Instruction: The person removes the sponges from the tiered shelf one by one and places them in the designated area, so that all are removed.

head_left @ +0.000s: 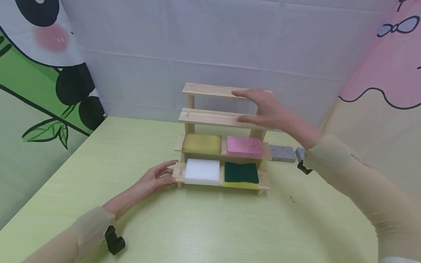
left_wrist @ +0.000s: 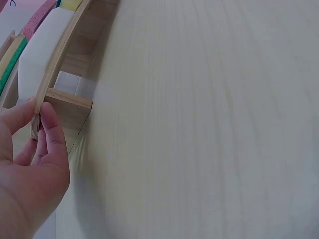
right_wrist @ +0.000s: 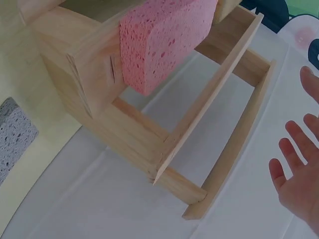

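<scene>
A four-tier wooden shelf (head_left: 210,117) stands on the table. My left hand (head_left: 157,177) pinches the left end of its lowest board between thumb and fingers, which the left wrist view shows closely. On that board lie a white sponge (head_left: 202,171) and a green-and-yellow scouring sponge (head_left: 241,173). One tier up sit a yellowish sponge (head_left: 201,144) and a pink sponge (head_left: 244,147). My right hand (head_left: 263,107) hovers by the right side of the two upper boards, fingers spread and holding nothing. In the right wrist view its fingers (right_wrist: 299,139) are apart from the wood.
Two speckled grey blocks, one nearer the shelf (head_left: 282,153) and one partly behind my right wrist (head_left: 300,154), lie on the table (head_left: 210,226) to the right. A pale cloth (head_left: 210,44) hangs behind the shelf, with printed cartoon panels at both sides.
</scene>
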The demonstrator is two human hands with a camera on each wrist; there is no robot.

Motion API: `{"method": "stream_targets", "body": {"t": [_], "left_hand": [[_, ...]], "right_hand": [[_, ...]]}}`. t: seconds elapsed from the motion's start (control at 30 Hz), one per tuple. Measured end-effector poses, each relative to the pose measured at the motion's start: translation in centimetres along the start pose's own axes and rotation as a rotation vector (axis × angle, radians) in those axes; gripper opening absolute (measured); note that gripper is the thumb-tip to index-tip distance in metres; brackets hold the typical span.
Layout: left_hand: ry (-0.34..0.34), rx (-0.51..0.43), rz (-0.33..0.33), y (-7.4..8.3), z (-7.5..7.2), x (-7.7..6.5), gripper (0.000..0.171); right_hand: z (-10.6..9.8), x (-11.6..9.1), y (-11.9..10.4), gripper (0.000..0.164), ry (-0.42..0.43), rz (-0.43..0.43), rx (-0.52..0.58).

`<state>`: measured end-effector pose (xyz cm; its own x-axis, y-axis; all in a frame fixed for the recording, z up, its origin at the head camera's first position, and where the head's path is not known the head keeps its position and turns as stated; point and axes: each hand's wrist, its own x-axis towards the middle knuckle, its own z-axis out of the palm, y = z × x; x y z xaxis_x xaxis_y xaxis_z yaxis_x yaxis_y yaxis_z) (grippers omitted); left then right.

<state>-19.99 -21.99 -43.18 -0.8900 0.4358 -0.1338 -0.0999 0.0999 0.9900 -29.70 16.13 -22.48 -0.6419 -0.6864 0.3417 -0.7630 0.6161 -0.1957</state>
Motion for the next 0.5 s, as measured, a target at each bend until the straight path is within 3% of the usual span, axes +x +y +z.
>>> {"method": "stream_targets", "body": {"t": [0.3, 0.5], "left_hand": [[-0.007, 0.004, 0.008, -0.1, -0.1, 0.0, 0.070], [-0.007, 0.005, 0.011, -0.1, 0.0, 0.0, 0.071]], "right_hand": [[2.2, 1.3, -1.8, 0.074, -0.038, -0.102, 0.130], [3.8, 1.8, -2.6, 0.072, -0.042, -0.162, 0.158]]}}
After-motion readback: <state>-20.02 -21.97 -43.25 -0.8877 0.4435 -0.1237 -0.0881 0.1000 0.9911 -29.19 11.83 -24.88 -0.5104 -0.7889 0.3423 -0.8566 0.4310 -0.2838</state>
